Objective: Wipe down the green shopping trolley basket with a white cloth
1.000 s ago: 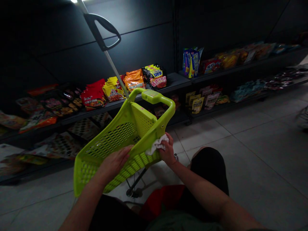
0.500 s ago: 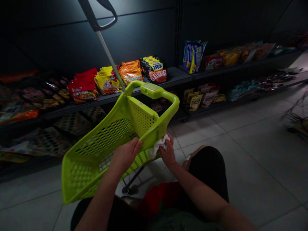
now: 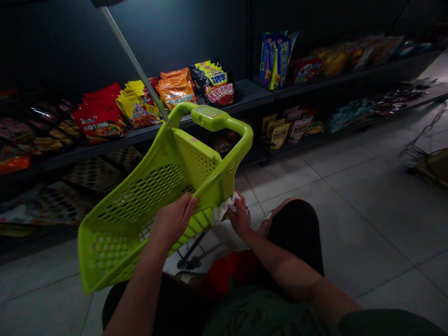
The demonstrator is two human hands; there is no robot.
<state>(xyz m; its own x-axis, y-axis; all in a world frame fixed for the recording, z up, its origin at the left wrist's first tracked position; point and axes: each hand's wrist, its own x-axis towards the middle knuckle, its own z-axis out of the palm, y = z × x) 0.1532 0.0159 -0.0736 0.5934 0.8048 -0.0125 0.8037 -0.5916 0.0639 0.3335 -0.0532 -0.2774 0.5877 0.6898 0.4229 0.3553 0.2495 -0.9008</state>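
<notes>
A lime-green shopping cart [image 3: 140, 172] with a perforated basket stands tilted across the view in front of me. My left hand [image 3: 174, 219] is closed over the near rim of its basket, thumb on top. In my right hand [image 3: 239, 215] is a bunched white cloth [image 3: 224, 208], pressed against the outer side of the cart below the handle [image 3: 241, 135]. Part of the cloth hangs from the fingers. The cart's lower frame and a wheel [image 3: 187, 265] show beneath the basket.
Dark shelves [image 3: 248, 95] run along the far side with red snack bags [image 3: 100, 114], orange packets [image 3: 177, 88] and blue-yellow bags [image 3: 278, 58]. A grey pole [image 3: 131, 56] rises behind the cart. Tiled floor [image 3: 364, 224] spreads to the right, with a blurred wire object [image 3: 429, 154] at the edge.
The view has shifted, so the cart and shelves sit a little further left and higher. Both hands keep their holds; the right hand with the cloth stays at the cart's side.
</notes>
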